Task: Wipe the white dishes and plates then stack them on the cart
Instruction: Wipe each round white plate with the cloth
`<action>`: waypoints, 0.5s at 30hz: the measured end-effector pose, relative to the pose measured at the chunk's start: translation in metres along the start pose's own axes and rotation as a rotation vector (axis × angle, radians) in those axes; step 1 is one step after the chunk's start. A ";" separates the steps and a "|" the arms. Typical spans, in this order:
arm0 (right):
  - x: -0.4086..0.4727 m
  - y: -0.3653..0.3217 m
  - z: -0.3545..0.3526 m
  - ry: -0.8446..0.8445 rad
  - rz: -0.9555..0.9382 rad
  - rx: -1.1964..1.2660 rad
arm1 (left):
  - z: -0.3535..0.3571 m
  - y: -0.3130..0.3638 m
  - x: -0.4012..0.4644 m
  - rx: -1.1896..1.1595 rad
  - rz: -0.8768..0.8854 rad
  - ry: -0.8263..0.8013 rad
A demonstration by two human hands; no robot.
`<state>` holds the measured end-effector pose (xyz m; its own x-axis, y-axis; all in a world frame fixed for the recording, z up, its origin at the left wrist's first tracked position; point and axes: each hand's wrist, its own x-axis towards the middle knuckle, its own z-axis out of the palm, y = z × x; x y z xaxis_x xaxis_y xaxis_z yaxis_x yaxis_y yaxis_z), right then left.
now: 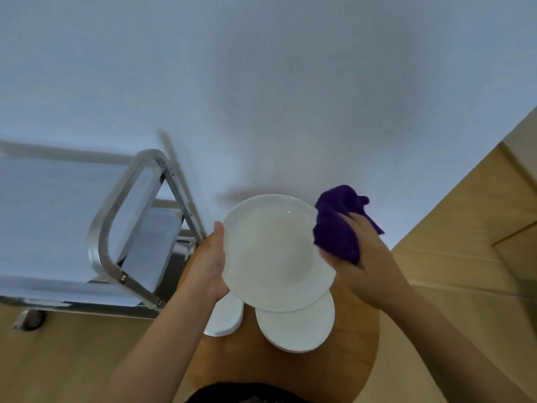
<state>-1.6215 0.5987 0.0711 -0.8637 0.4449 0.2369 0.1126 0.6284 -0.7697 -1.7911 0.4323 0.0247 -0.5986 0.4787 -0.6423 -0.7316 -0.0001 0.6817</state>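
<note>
My left hand [210, 258] grasps a round white ceramic plate [273, 251] by its rim, tilting it so my right hand [364, 257], clutching a crumpled purple cloth [337, 228], can wipe its edge.

A round desk [343, 370] stands in front of the person, near a wall [261, 82] behind it. On the desk lie two stacks of plates: one stack [296, 324] toward the right, another stack [225, 318] just left of it. Above both, a single plate [273, 251] is held tilted between the hands, the left hand [209, 266] on its left edge, the right hand [357, 257] at its right edge with a cloth [337, 225]. A cart [116, 216] stands left of the desk on the floor [72, 359], against the wall.
</note>
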 end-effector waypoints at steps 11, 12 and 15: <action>0.011 -0.007 0.067 -0.796 -0.688 -0.675 | 0.005 -0.008 -0.015 0.178 -0.109 0.007; 0.018 -0.004 0.066 -0.779 -0.753 -0.713 | 0.005 -0.007 -0.016 0.173 -0.129 -0.023; 0.037 0.001 0.063 -0.763 -0.913 -0.807 | 0.008 -0.005 -0.018 0.168 -0.149 -0.062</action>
<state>-1.6849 0.5758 0.0415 -0.8025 -0.5858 -0.1135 -0.5949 0.8001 0.0763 -1.7736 0.4308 0.0357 -0.4630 0.5152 -0.7212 -0.7430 0.2180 0.6328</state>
